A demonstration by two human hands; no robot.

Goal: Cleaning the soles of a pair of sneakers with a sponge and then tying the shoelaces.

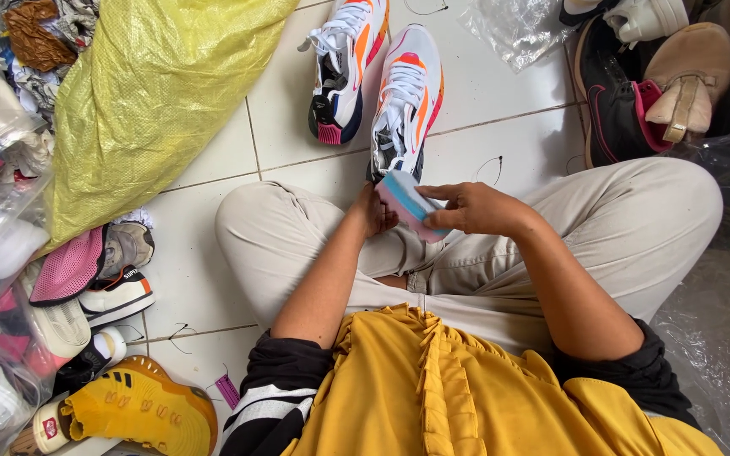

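Right hand [475,209]: fingers closed over the upper end of a small pink-and-blue block [409,203], gripping it above the lap.
Left hand [375,213]: curled against the block's lower left edge (whether it truly grips, I cannot tell).
White-and-orange sneakers [382,80]: a pair lying on the tiled floor [213,245], just beyond the knees.
Yellow sack [154,93]: toward the floor's far left.
Shoe pile [86,338]: near left.

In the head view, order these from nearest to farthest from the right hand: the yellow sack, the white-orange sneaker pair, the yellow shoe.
From the right hand:
1. white-orange sneaker pair, just ahead, on the tiles.
2. yellow sack, far left, ahead.
3. yellow shoe, lower left, beside the person's left side.
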